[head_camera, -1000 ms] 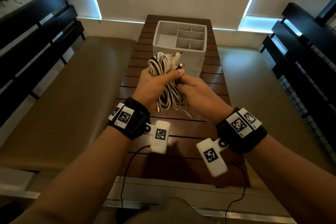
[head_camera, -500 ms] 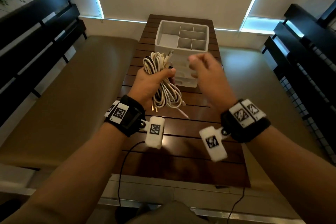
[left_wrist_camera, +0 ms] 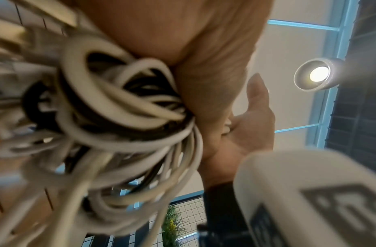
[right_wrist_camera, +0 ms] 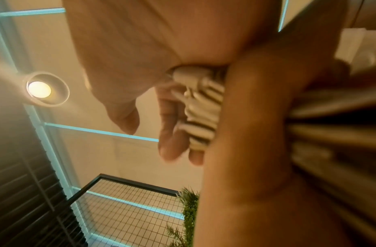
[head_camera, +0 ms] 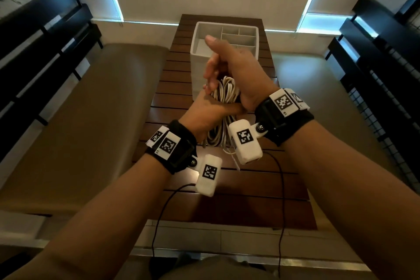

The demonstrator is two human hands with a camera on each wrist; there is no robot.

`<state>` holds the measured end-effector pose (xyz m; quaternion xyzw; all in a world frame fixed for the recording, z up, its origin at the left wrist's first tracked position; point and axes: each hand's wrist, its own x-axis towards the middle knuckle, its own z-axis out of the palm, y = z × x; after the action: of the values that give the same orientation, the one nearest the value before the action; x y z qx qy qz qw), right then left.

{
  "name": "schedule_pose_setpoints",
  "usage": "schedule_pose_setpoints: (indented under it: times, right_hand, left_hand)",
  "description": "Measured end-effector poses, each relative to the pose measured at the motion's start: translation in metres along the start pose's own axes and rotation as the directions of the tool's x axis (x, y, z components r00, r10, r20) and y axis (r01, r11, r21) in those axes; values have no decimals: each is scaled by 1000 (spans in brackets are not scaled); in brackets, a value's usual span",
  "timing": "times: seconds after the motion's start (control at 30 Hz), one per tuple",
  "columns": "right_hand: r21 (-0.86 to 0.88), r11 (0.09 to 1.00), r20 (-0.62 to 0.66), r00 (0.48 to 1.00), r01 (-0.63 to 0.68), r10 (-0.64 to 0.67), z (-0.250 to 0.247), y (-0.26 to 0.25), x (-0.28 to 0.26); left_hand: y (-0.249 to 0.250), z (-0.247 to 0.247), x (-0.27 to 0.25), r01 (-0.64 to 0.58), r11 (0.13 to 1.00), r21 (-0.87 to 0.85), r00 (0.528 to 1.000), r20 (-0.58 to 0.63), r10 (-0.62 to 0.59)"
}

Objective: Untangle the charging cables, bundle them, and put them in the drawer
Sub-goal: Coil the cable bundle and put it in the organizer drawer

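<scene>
Gripped in the left hand (head_camera: 205, 112), fingers curled round its middle: a coiled bundle of white and black charging cables (head_camera: 223, 95), held above the dark slatted wooden bench (head_camera: 227, 188), just before the white compartmented plastic organiser (head_camera: 227, 36). Laid over the bundle's top: right hand (head_camera: 236, 68), thumb raised, fingers loosely bent and touching the coils.

Left hand (head_camera: 205, 112) curled in a fist around the cable bundle (head_camera: 225, 93), forearm entering from 7 o'clock; right hand (head_camera: 236, 68) at 1 o'clock of it, palm against the bundle, fingers loosely extended, thumb up toward 12.
</scene>
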<state>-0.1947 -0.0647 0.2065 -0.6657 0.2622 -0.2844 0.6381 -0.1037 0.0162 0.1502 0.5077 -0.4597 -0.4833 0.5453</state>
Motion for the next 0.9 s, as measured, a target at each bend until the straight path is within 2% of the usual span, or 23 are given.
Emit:
schedule_pose_setpoints:
  times: [0.1, 0.23, 0.37, 0.43, 0.5, 0.6, 0.7, 0.8, 0.83, 0.9]
  right_hand:
    - [-27, 997, -134, 988, 75, -78, 9, -1, 4]
    - [-69, 995, -275, 957, 72, -88, 17, 3, 15]
    - [-148, 983, -376, 913, 111, -159, 21, 6, 26]
    - [-185, 974, -382, 903, 134, -196, 20, 8, 30]
    - [-144, 979, -352, 918, 142, -185, 18, 10, 30]
    - [-23, 988, -297, 942, 155, -155, 8, 10, 26]
    - [-112, 988, -249, 959, 110, -135, -14, 18, 17]
    - [-156, 987, -80, 997, -34, 21, -31, 46, -3]
    - [-129, 988, -6, 997, -82, 82, -31, 57, -10]
    - [4, 992, 175, 977, -129, 126, -24, 74, -19]
  left_hand:
    - [1, 2, 4, -30, 997, 72, 999, -26, 32]
    - [1, 0, 15, -11, 966, 260, 996, -78, 33]
    - [-5, 1, 24, 0, 957, 290, 987, -152, 46]
    - [-5, -1, 28, -15, 953, 302, 985, -158, 65]
    - [-3, -2, 30, -48, 951, 305, 990, -111, 86]
    - [-4, -7, 32, -53, 985, 166, 995, -77, 67]
    - [-4, -15, 35, -21, 999, 27, 994, -107, 24]
    - [4, -27, 39, -3, 985, -171, 996, -86, -12]
    - [8, -29, 41, 9, 980, -198, 998, -65, -22]
    - [15, -29, 43, 13, 989, -145, 998, -53, -21]
